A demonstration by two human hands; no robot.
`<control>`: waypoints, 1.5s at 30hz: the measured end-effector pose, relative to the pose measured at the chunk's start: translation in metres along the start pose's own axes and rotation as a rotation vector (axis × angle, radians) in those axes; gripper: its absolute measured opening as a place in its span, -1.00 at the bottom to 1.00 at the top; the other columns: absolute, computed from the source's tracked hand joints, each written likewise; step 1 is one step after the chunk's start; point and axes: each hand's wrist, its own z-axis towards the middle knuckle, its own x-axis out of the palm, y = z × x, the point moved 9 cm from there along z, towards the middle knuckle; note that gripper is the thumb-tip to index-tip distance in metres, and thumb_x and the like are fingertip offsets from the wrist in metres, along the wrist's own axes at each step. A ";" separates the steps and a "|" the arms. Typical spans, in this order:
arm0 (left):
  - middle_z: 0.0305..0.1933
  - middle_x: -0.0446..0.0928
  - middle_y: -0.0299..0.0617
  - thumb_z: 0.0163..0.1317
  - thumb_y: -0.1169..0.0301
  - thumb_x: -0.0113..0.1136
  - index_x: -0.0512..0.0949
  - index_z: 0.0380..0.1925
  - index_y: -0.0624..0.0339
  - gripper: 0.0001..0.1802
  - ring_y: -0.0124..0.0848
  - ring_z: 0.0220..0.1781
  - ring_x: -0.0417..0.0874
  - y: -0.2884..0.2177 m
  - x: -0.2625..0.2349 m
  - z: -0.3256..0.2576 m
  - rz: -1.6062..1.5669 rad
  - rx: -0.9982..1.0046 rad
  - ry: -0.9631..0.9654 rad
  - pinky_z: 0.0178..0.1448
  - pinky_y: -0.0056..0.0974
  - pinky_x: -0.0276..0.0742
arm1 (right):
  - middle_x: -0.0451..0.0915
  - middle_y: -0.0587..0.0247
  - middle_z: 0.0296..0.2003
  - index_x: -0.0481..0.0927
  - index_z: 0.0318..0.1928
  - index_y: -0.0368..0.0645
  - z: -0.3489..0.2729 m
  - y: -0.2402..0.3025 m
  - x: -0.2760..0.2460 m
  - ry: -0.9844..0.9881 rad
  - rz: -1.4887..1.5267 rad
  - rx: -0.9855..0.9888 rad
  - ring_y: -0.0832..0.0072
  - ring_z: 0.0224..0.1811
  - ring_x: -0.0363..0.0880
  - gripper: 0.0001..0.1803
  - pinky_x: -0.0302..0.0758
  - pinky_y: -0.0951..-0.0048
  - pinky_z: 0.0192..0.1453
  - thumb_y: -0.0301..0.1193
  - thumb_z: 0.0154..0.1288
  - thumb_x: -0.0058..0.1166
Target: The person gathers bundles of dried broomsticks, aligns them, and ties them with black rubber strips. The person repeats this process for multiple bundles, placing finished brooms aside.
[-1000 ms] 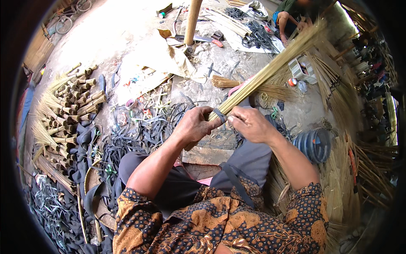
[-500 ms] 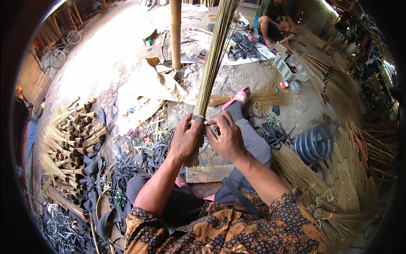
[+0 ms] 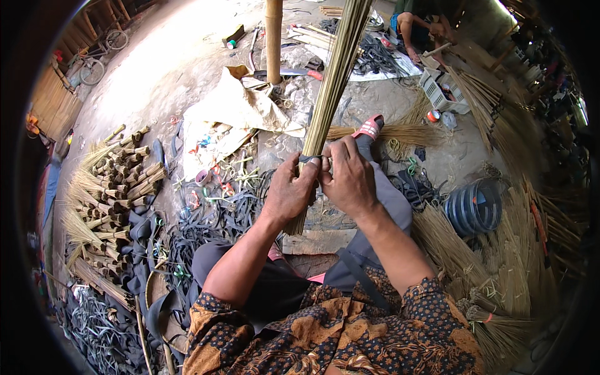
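Observation:
A long bundle of thin straw-coloured sticks (image 3: 335,81) stands tilted in front of me, its upper end leaning away to the right. My left hand (image 3: 286,192) is closed round its lower part, thumb on the near side. A narrow black rubber strip (image 3: 307,159) wraps the bundle just above that thumb. Close against it, my right hand (image 3: 350,178) is pinched at the strip by the bundle's right side; the strip's end is hidden by the fingers. Below the hands, the bundle's lower end (image 3: 295,225) hangs above a small wooden board (image 3: 317,242).
Tied stick bundles (image 3: 119,200) are piled at left, beside tangled black rubber strips (image 3: 206,231). A blue clear plastic container (image 3: 473,207) stands among loose sticks (image 3: 506,262) at right. A bamboo post (image 3: 273,44) rises ahead, near a knife (image 3: 290,72). Another person (image 3: 409,31) crouches at far right.
My right fingers have closed in beside the left thumb at the strip. The whole view has shifted, so hands and bundle appear slightly higher and farther right.

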 end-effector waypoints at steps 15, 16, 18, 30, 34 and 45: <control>0.05 0.57 -0.11 0.56 0.17 0.13 0.39 0.26 0.25 -0.54 -0.33 0.16 0.62 -0.038 0.011 -0.002 -0.138 0.298 -0.023 0.30 -0.20 0.51 | 0.63 0.07 -0.03 0.40 0.28 -0.32 -0.069 -0.011 0.046 0.284 1.001 0.497 0.31 -0.01 0.66 -0.37 0.60 0.27 0.10 -0.26 0.36 0.36; 0.02 0.59 -0.08 0.54 0.15 0.16 0.38 0.26 0.27 -0.50 -0.28 0.14 0.66 -0.045 0.012 -0.001 -0.159 0.324 0.020 0.29 -0.18 0.53 | 0.64 0.10 -0.11 0.44 0.21 -0.31 -0.076 -0.007 0.047 0.284 0.882 0.478 0.32 -0.07 0.67 -0.42 0.61 0.26 0.05 -0.25 0.36 0.37; -0.07 0.64 -0.04 0.47 0.08 0.27 0.38 0.22 0.31 -0.42 -0.20 0.01 0.76 -0.049 0.002 0.005 -0.180 0.258 -0.061 0.17 -0.14 0.65 | 0.65 0.15 -0.28 0.51 0.06 -0.29 -0.089 -0.009 0.050 0.334 0.598 0.538 0.32 -0.21 0.69 -0.53 0.63 0.25 -0.06 -0.24 0.35 0.37; -0.55 0.28 -0.40 0.44 0.17 0.37 0.42 -0.07 0.01 -0.67 -0.48 -0.59 0.38 -0.030 0.061 -0.014 -0.516 0.015 0.263 -0.44 -0.28 0.45 | 0.44 0.37 -0.48 0.45 -0.21 -0.19 -0.167 0.016 0.052 1.019 1.896 0.801 0.56 -0.56 0.48 -0.73 0.49 0.43 -0.47 -0.49 0.29 0.35; -0.53 0.34 -0.38 0.45 0.16 0.36 0.45 -0.29 0.09 -0.67 -0.48 -0.54 0.41 -0.036 0.039 0.003 -0.453 -0.047 -0.110 -0.38 -0.31 0.46 | 0.63 0.15 -0.34 0.55 -0.08 -0.26 -0.168 -0.010 0.055 0.967 1.536 0.747 0.45 -0.45 0.65 -0.60 0.61 0.37 -0.34 -0.28 0.25 0.44; -0.60 0.29 -0.38 0.40 0.11 0.42 0.43 -0.32 0.13 -0.59 -0.48 -0.64 0.36 -0.027 0.073 -0.008 -0.484 -0.117 0.078 -0.49 -0.30 0.40 | 0.58 0.35 -0.55 0.55 -0.34 -0.14 -0.177 0.002 0.049 0.912 1.631 0.703 0.56 -0.56 0.58 -0.70 0.54 0.46 -0.45 -0.26 0.34 0.40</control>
